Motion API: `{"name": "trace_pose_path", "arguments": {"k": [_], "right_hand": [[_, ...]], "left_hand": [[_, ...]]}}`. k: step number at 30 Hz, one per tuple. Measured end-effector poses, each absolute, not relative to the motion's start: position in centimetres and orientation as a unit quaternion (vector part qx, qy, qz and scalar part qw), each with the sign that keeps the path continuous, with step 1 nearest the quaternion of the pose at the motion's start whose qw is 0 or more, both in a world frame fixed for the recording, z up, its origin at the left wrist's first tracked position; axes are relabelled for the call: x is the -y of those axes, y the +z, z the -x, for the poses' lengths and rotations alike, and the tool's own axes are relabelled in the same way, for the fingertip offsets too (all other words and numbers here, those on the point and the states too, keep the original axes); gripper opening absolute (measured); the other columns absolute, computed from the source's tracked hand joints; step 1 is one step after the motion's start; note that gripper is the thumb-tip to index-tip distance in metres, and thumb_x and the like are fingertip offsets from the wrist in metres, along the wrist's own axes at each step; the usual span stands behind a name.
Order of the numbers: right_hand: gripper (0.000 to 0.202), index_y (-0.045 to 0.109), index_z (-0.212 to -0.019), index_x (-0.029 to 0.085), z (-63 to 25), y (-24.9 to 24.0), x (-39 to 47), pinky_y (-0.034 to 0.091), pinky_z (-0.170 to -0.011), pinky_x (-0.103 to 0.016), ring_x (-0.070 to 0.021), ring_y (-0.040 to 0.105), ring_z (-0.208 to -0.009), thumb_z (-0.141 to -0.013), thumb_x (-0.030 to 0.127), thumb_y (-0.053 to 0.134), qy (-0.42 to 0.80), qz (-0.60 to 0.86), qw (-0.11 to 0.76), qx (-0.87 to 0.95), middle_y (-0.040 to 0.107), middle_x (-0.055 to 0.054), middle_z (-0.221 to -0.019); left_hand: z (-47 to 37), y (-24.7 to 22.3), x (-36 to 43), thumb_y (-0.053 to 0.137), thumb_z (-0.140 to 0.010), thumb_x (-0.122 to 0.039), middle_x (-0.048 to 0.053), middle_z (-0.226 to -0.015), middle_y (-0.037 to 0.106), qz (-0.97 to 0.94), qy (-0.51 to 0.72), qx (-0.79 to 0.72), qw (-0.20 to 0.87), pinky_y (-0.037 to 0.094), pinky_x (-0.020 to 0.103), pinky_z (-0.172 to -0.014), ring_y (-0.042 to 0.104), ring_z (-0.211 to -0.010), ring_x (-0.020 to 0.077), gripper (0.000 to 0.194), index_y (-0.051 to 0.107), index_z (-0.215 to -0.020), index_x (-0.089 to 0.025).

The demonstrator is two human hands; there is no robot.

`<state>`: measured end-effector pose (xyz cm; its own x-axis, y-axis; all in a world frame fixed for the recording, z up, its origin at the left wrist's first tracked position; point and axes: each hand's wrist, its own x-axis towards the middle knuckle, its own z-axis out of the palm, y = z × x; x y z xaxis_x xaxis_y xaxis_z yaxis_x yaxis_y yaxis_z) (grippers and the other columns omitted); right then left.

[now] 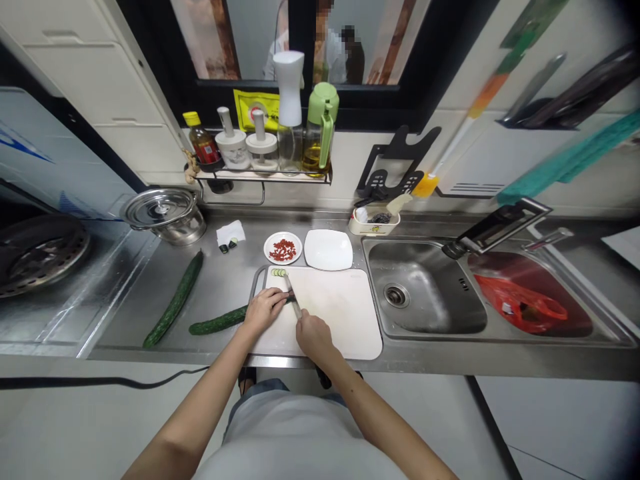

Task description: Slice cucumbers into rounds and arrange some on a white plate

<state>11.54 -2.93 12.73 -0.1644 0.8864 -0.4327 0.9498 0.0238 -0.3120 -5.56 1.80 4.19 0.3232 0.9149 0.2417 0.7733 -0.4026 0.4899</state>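
My left hand (pixel 266 309) is closed over a long green cucumber (pixel 219 323), pressing it onto the white cutting board (pixel 340 313). The cucumber's uncut end sticks out past the board's left side. In my right hand (pixel 313 335) is the handle of a kitchen knife (pixel 293 295), its blade beside the fingers of my left hand at the cucumber's cut end. Several thin cucumber slices (pixel 278 272) lie at the board's upper left, near the knife tip. A second, whole cucumber (pixel 175 303) rests on the steel counter to the left.
Behind the board stand a plate of chopped red pieces (pixel 283 249) and a white square plate (pixel 329 249). A lidded pot (pixel 167 215) is at back left. Rightward is a double sink (pixel 425 287) with a red bag (pixel 523 308). Bottles (pixel 320 130) line a low rack.
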Motion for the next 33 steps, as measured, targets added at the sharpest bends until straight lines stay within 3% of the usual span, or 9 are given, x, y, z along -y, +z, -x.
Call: {"name": "trace_pose_path", "arguments": {"k": [13,33], "right_hand": [[0.032,0.056,-0.112,0.008,-13.2,13.9,5.2,0.044,-0.073,-0.029,-0.0248,0.064,-0.095,-0.092,0.014,0.032,-0.286,-0.632,0.111,-0.711,0.068,-0.017,-0.097],[0.032,0.058,-0.109,0.01,-11.6,12.6,3.2,0.045,-0.076,-0.029,-0.0233,0.064,-0.097,-0.088,0.01,0.034,-0.276,-0.637,0.096,-0.713,0.068,-0.017,-0.098]], "left_hand": [[5.5,4.1,-1.8,0.049,-0.091,-0.032,0.004,-0.103,0.067,-0.8,0.258,-0.52,0.153,0.048,0.03,-0.084,0.059,-0.095,0.0168,0.026,0.069,-0.108,-0.027],[5.5,3.8,-1.9,0.05,-0.09,-0.029,0.005,-0.103,0.066,-0.8,0.261,-0.516,0.16,0.048,0.031,-0.085,0.059,-0.096,0.0173,0.025,0.069,-0.107,-0.026]]}}
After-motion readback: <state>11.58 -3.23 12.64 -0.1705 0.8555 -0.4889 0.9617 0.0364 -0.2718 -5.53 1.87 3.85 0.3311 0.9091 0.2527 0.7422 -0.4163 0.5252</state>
